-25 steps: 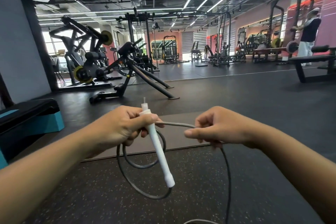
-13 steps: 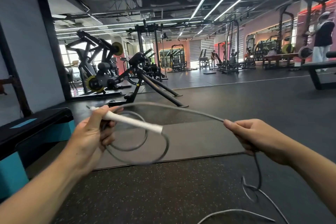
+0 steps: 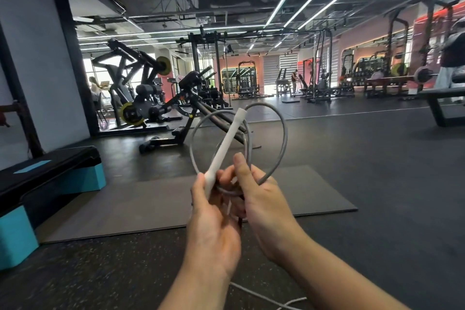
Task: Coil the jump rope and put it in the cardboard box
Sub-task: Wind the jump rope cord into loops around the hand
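Both hands (image 3: 214, 221) (image 3: 266, 206) hold the unlabelled jump rope (image 3: 283, 138) coiled.

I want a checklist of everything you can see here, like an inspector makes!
Surface: dark speckled gym floor with a grey mat.
Job's things: jump rope looped, white handle tilted up; cardboard box: nothing seen.
Clutter: blue-and-black step platform.
Hands: left hand and right hand both grip the rope.
Cables: loose rope tail on the floor.
Surroundings: weight machines, bench.
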Available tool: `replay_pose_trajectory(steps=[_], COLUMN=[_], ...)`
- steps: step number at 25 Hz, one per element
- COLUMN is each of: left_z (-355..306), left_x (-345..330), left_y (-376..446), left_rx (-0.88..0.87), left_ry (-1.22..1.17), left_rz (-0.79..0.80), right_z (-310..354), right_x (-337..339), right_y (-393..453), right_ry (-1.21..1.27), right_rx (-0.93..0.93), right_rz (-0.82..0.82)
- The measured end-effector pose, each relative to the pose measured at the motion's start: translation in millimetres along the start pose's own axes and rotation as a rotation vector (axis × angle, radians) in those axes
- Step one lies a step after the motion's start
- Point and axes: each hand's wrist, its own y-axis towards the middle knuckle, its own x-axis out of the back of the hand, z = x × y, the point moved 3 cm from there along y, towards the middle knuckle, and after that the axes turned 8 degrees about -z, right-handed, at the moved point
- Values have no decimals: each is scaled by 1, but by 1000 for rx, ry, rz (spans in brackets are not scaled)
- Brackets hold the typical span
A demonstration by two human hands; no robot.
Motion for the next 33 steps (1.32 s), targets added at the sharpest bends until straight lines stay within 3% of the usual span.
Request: replay_pose_trajectory(steps=[3, 6, 11, 13, 19, 23, 26, 31, 33], left_z=[-7, -23, -48, -48, -43, -40, -35, -46, -41], left_x=[21, 40, 33, 31, 24, 13, 7, 1, -2], left_y=[-15, -17, -8, -6, -2, 1, 2, -4, -5], left_rx=[110, 217, 58, -24, -18, -52, -68, 121, 98], left_ry=[-50, 44, 574, 656, 482, 664, 669, 538, 570], left_rz=[83, 138, 171, 156, 176, 179, 177, 318, 305], right_z=[9, 18, 33, 39, 43, 46, 45, 52, 55], right_x=[14, 26, 33, 38, 43, 44, 44, 56, 54], right_y=[2, 3, 9, 13, 15, 19, 20, 21, 23], right_ry=[-85, -289, -539, -566, -690, -786, -829, -887, -891], right_rx=[-21, -76, -73, -74, -71, -79, -66, -119, -106], right_rz=[-15, 87, 197, 212, 264, 297, 329, 353, 377])
